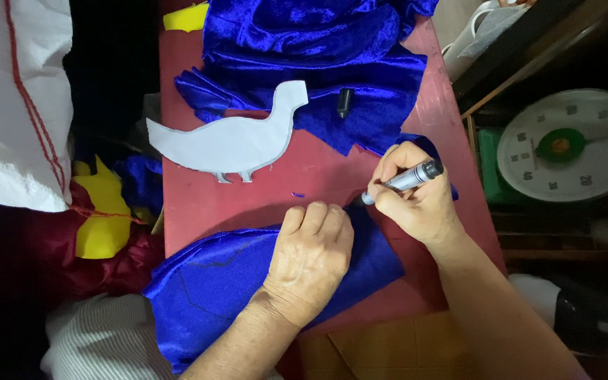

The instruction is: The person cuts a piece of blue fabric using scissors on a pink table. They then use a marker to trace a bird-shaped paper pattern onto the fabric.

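While the red table [318, 176] fills the middle of the view from twelve o'clock down to six, a heap of shiny blue cloth [318, 49] covers its far end at twelve o'clock. A second blue cloth piece [212, 288] lies spread at the near edge, from seven o'clock toward the centre, with a faint dark line drawn on it. At nine o'clock, off the table, sits a white woven sack [15, 105] with red stitching, and below it some yellow fabric [100, 225]. At three o'clock stands a round white dial scale [568, 144]. A pale bird-shaped paper pattern [233, 141] lies flat on the table at about eleven o'clock from the centre, its neck touching the blue heap.

The left hand [311, 260] rests palm-down on the near blue cloth piece, fingers curled and pressing it flat, grasping nothing. The right hand [413, 197], just beside it at two o'clock from it, is clenched around a grey marker [406, 179], whose tip points down-left to the cloth's edge. The marker's dark cap [344, 102] lies on the blue heap at twelve o'clock.
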